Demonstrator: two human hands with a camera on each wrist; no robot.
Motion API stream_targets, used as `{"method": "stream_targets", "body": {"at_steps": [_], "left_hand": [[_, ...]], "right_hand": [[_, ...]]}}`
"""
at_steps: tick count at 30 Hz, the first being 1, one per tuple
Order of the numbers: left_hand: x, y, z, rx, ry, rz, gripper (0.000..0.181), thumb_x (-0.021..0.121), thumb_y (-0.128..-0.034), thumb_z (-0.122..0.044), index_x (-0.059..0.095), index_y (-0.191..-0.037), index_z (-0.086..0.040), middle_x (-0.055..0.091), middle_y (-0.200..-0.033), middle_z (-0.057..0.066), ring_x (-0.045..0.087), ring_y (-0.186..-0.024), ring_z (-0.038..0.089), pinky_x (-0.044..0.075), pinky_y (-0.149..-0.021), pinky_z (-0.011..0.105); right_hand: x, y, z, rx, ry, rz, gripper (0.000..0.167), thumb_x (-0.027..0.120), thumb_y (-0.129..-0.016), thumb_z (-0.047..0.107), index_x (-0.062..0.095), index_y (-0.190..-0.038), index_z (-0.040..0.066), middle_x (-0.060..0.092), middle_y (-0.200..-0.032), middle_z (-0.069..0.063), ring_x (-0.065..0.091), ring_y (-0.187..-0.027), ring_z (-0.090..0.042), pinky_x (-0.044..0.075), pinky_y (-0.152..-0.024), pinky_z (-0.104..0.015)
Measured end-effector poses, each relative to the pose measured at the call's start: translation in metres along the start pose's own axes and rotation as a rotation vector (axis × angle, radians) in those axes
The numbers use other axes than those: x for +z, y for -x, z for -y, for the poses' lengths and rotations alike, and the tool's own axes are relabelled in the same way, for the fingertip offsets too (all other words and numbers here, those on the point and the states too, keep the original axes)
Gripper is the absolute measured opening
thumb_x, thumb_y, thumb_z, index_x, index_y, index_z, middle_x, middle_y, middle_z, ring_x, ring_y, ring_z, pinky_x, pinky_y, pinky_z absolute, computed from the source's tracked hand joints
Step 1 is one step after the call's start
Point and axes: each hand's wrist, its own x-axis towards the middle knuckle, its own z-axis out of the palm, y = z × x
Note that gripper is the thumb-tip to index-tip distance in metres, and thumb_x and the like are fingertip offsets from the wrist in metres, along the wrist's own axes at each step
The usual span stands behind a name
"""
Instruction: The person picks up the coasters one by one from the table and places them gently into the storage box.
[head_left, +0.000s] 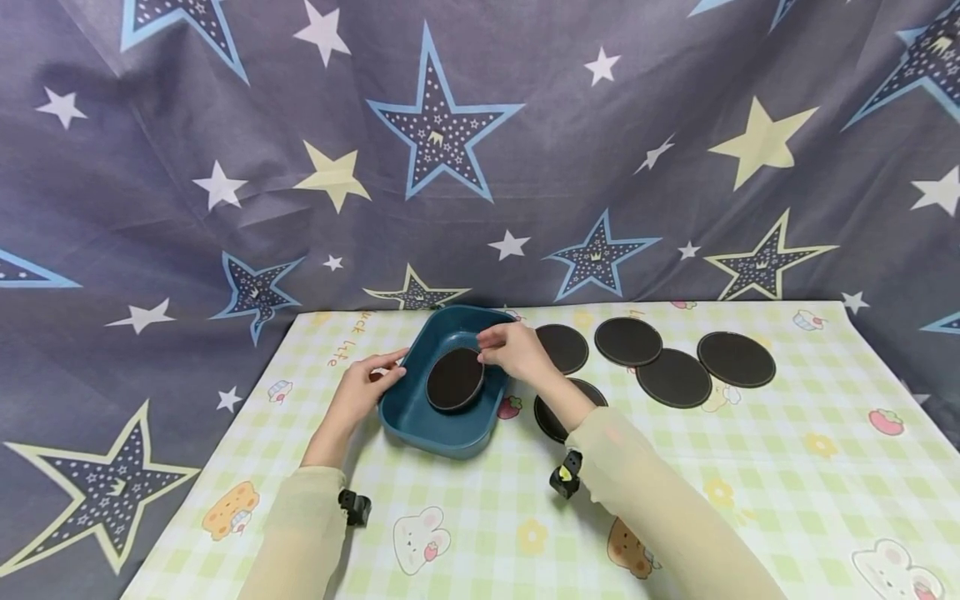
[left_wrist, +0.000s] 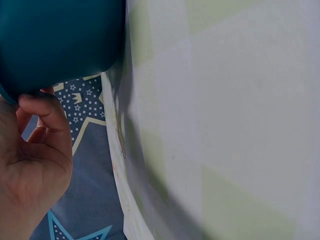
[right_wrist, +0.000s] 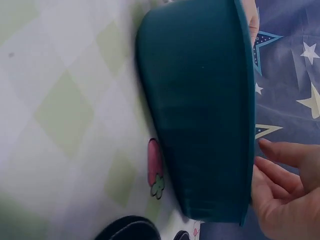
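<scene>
A deep teal plastic bin [head_left: 420, 425] with rounded corners stands on the table's left half. My left hand [head_left: 358, 390] grips its left rim between thumb and fingers; the left wrist view shows that hand [left_wrist: 37, 155] at the rim. Inside the bin, a round black coaster [head_left: 454, 380] with a thin pale edge line appears tilted. Reaching over the right rim, my right hand [head_left: 517, 352] pinches the coaster's right edge. In the right wrist view the bin's wall [right_wrist: 205, 110] hides the coaster and part of the right fingertips.
Several similar black coasters [head_left: 628, 342] lie flat to the right of the bin, some touching or overlapping. One coaster [head_left: 551, 421] is partly under my right forearm. A checked cloth [head_left: 465, 533] covers the table; a star-patterned curtain [head_left: 525, 167] hangs behind.
</scene>
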Motion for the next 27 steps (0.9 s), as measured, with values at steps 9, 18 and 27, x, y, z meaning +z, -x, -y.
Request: {"method": "stream_targets", "body": {"at_steps": [9, 18, 27], "left_hand": [[0.001, 0.0, 0.002, 0.009, -0.011, -0.004, 0.039, 0.065, -0.0984, -0.023, 0.064, -0.136, -0.013, 0.062, -0.106, 0.018, 0.044, -0.057, 0.006, 0.039, -0.054, 0.023], [0.0, -0.002, 0.003, 0.016, -0.019, -0.01, 0.038, 0.065, -0.0983, -0.021, 0.064, -0.136, -0.013, 0.062, -0.104, 0.018, 0.042, -0.054, 0.005, 0.038, -0.053, 0.022], [-0.001, 0.0, 0.002, 0.013, -0.016, -0.003, 0.04, 0.065, -0.098, -0.023, 0.064, -0.136, -0.013, 0.062, -0.106, 0.018, 0.041, -0.053, 0.005, 0.037, -0.053, 0.022]], "right_hand": [[0.001, -0.002, -0.001, -0.027, -0.034, 0.028, 0.031, 0.073, -0.09, 0.011, 0.071, -0.12, 0.003, 0.073, -0.116, -0.014, 0.07, -0.108, -0.025, 0.055, -0.094, -0.033], [-0.001, 0.004, -0.007, -0.074, -0.102, 0.014, 0.031, 0.072, -0.091, 0.011, 0.071, -0.121, 0.004, 0.073, -0.117, -0.015, 0.07, -0.108, -0.025, 0.056, -0.091, -0.031], [-0.013, 0.013, -0.012, -0.103, -0.158, -0.013, 0.035, 0.073, -0.09, 0.01, 0.069, -0.122, -0.002, 0.072, -0.117, -0.019, 0.071, -0.107, -0.028, 0.056, -0.092, -0.034]]}}
